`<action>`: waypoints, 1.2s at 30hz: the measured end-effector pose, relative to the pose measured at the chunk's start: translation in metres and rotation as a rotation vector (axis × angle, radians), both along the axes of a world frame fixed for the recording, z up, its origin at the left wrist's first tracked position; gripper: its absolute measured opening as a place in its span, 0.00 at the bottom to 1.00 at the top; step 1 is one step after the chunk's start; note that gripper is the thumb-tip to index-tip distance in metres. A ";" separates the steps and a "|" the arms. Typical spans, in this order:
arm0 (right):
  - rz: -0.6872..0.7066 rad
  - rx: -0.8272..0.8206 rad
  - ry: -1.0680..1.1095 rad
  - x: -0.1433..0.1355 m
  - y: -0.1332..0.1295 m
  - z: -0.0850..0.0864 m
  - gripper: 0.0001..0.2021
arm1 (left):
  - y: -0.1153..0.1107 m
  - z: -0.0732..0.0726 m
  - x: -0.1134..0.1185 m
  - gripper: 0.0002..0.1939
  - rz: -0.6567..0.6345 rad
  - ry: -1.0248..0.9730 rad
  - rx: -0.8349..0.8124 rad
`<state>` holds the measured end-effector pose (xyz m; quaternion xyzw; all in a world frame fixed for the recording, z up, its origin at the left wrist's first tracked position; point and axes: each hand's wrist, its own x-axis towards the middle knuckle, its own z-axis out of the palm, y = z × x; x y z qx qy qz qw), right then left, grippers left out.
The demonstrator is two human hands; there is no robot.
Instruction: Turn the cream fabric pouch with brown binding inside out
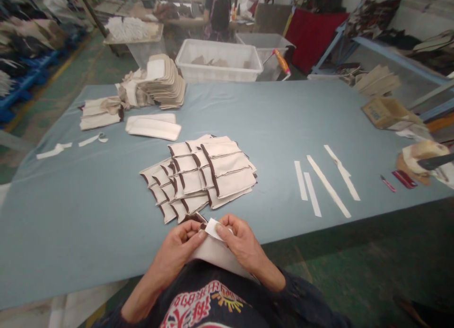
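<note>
At the table's near edge, my left hand [182,238] pinches the dark-brown edge of a cream fabric piece [223,258]. The rest of that piece hangs down in front of my body. My right hand [243,240] has thumb and fingers closed on a small white strip [213,229], held against the same piece near my left fingertips. Whether the strip is attached to the fabric cannot be made out. Just beyond my hands lies an overlapping pile of cream fabric panels [227,164] with dark-brown edging and dark seams across them.
White strips [328,186] lie on the blue-grey table [276,124] at right, near a small red tool [388,183] and a tape dispenser [422,160]. Stacked beige panels [166,84] and long white pieces [154,126] sit back left. Bins [220,72] stand behind; a person [218,11] is farther off.
</note>
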<state>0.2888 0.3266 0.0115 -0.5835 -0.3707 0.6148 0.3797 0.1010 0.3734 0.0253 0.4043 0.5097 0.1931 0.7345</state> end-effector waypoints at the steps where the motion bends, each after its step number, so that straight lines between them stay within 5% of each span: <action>1: -0.011 0.009 -0.029 -0.002 0.000 0.001 0.23 | 0.000 0.000 -0.003 0.29 -0.011 -0.002 -0.001; 13: -0.129 0.266 -0.188 -0.023 -0.005 0.010 0.12 | 0.002 0.004 -0.008 0.20 -0.100 0.022 0.141; 24: -0.142 0.281 -0.260 -0.025 -0.005 0.007 0.09 | -0.004 -0.012 -0.009 0.12 -0.035 -0.023 0.161; 30: -0.130 0.287 -0.270 -0.027 -0.007 0.008 0.10 | -0.008 -0.008 -0.009 0.18 -0.007 -0.147 0.091; 36: -0.146 0.299 -0.292 -0.031 -0.008 0.010 0.11 | -0.010 -0.008 -0.005 0.19 0.015 -0.055 0.161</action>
